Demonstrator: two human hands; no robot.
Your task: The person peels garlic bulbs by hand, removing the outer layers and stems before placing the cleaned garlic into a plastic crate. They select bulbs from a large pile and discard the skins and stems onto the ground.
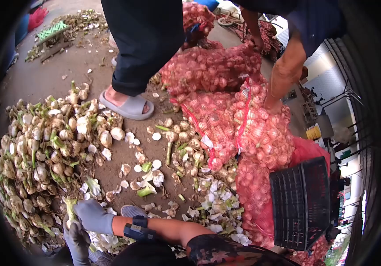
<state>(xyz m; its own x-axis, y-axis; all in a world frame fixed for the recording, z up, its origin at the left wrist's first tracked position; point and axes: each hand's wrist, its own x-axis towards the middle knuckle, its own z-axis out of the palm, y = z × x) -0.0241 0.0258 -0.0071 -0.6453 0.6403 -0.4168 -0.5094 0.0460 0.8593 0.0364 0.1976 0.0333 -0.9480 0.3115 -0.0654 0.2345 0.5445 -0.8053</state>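
At the lower left, my right hand [94, 216], in a grey glove with a dark band on the wrist, has its fingers closed at a pale green and white garlic stalk [70, 207]. Just below it is my left hand [77, 241], also gloved in grey, with its fingers wrapped round the base of the same garlic piece. The two hands touch or nearly touch. A large heap of untrimmed garlic [40, 155] lies beside and above them. Loose white peels [104, 239] lie on the ground close by.
A co-worker's leg in a grey slipper [130, 106] stands ahead. Another person's arm [283, 71] reaches down to red mesh sacks of garlic [261, 128]. A black plastic crate [301, 204] leans against the sacks on the right. Trimmed bulbs [184, 133] lie mid-ground.
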